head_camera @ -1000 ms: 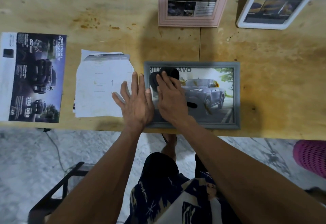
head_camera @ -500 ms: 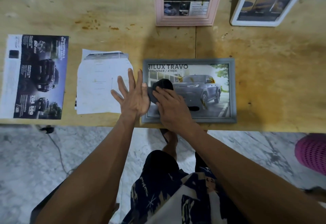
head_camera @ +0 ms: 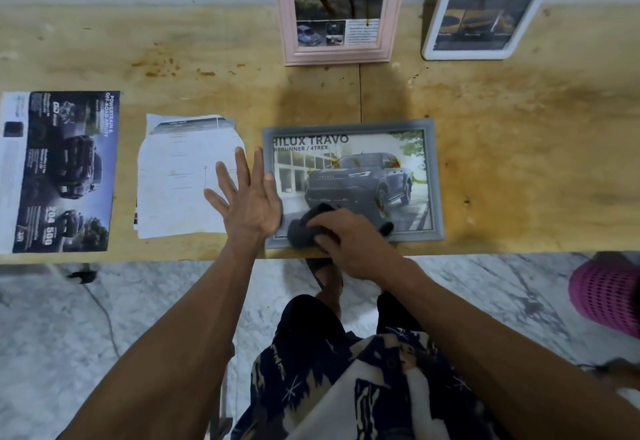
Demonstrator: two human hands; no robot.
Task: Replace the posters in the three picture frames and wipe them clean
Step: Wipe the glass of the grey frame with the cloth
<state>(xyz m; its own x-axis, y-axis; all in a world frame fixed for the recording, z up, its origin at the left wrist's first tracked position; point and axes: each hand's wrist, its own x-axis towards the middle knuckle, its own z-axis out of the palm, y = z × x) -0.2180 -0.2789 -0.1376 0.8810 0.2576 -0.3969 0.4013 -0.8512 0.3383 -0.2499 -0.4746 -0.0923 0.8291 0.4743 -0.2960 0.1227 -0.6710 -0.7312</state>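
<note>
A grey picture frame (head_camera: 437,176) lies flat near the table's front edge, holding a poster of a dark pickup truck. My right hand (head_camera: 349,242) presses a dark grey cloth (head_camera: 304,230) onto the frame's lower left corner. My left hand (head_camera: 247,197) lies flat with fingers spread, its thumb side against the frame's left edge and its fingers over a stack of white paper (head_camera: 183,176). A pink frame (head_camera: 337,55) and a white frame (head_camera: 467,53) lean at the back, both with posters that show brown streaks.
A dark car poster (head_camera: 65,169) lies flat at the far left of the yellow wooden table (head_camera: 519,149). A pink mesh basket (head_camera: 609,294) stands on the marble floor at the right. My patterned shorts fill the lower middle.
My right hand has dragged the cloth from the frame's upper left down to its lower left corner. My left hand has stayed flat at the frame's left edge.
</note>
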